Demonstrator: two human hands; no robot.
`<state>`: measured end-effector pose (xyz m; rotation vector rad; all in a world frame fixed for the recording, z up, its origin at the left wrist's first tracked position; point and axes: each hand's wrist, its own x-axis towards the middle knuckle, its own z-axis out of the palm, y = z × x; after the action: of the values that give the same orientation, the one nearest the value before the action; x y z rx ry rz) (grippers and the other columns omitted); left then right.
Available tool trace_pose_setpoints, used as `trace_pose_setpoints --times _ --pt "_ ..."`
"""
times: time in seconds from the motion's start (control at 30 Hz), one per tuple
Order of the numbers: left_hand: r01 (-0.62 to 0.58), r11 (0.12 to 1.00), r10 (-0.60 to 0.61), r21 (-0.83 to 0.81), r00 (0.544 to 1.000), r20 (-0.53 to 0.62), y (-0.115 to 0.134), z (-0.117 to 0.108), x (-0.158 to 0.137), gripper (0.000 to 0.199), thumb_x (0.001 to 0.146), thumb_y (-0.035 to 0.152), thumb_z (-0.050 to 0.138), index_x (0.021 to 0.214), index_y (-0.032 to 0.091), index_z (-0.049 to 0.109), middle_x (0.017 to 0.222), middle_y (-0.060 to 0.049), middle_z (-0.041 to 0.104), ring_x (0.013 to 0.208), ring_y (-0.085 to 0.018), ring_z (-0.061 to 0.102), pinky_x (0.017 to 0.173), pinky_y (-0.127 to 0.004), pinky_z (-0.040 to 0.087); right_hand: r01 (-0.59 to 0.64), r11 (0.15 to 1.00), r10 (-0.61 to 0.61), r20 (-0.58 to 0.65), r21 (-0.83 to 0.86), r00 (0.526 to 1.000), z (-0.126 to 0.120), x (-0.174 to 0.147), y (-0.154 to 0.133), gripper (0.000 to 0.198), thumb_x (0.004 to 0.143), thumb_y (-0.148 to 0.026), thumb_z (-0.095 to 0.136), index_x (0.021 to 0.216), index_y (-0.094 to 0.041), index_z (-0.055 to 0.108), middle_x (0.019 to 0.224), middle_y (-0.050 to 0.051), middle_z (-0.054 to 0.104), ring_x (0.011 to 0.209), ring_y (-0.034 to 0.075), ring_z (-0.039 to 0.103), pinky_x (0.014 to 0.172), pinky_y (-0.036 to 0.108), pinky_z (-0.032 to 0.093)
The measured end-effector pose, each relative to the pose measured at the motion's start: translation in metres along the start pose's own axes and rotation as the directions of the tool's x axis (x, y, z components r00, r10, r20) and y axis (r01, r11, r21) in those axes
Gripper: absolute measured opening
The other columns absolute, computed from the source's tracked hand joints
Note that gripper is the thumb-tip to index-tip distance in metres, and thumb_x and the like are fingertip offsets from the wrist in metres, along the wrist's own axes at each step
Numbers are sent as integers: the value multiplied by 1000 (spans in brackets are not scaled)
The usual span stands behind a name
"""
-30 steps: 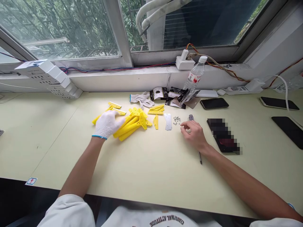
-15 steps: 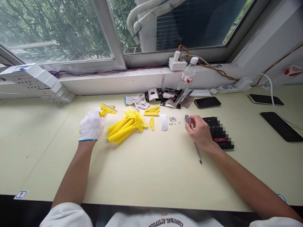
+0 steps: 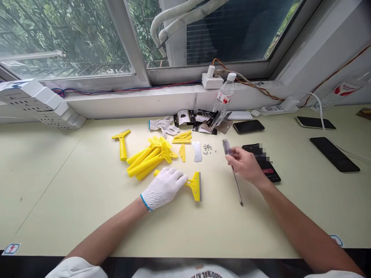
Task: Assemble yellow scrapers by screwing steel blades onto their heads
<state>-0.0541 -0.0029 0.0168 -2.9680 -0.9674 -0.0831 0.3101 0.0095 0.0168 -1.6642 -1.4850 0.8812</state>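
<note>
Gloved in white knit, my left hand point(image 3: 164, 187) is closed around the handle of a yellow scraper point(image 3: 196, 187), whose grey blade edge faces right. My bare right hand point(image 3: 245, 164) grips a screwdriver point(image 3: 225, 146) by its clear handle, the shaft slanting down toward the table. Just behind my left hand lies a pile of yellow handles point(image 3: 147, 160). Another yellow scraper point(image 3: 122, 144) rests to their left. Between the hands, farther back, are small yellow plates point(image 3: 182, 153), flat metal blades point(image 3: 196, 151) and several small screws point(image 3: 207, 149).
A spare white glove point(image 3: 164, 126) and black packaging cards point(image 3: 199, 121) lie near the sill, with a plastic bottle point(image 3: 225, 94) behind. Phones point(image 3: 248, 126) are on the right, one lit phone point(image 3: 272, 173) beside my right hand. White boxes point(image 3: 40, 104) are stacked at left.
My left hand has come right and nearer with a scraper, leaving another scraper at the left. My right hand has shifted slightly with the screwdriver, whose handle is now more visible.
</note>
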Motion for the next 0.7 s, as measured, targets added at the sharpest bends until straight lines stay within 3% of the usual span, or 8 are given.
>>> trace_pose_setpoints --times 0.1,0.2,0.43,0.7 --pt "-38 999 39 -33 999 22 9 9 -1 39 105 9 47 136 26 63 117 -9 72 106 -29 65 89 -45 52 -4 925 2 7 379 1000 -2 -10 -12 24 96 -44 66 110 -26 59 75 -1 72 45 15 57 44 31 44" --pt "-38 997 40 -61 999 31 12 8 -2 44 107 13 46 147 28 59 121 -10 72 110 -29 65 93 -46 52 31 829 -11 -39 558 999 1 -15 -19 27 93 -36 68 111 -28 50 80 -1 76 51 18 66 47 32 50" --pt "-52 998 52 -30 999 -6 17 8 -1 44 111 17 47 152 29 58 122 -10 71 109 -29 65 88 -45 51 125 782 -28 -165 611 986 7 -22 -21 28 89 -28 70 107 -29 48 77 -3 76 46 17 62 42 30 48" --pt "-75 997 75 -3 997 -28 14 18 -4 54 108 10 52 159 28 53 122 -8 72 110 -27 63 90 -43 49 299 675 -46 -366 674 930 8 -26 -24 32 81 -24 74 102 -29 51 72 -4 76 38 14 54 35 25 40"
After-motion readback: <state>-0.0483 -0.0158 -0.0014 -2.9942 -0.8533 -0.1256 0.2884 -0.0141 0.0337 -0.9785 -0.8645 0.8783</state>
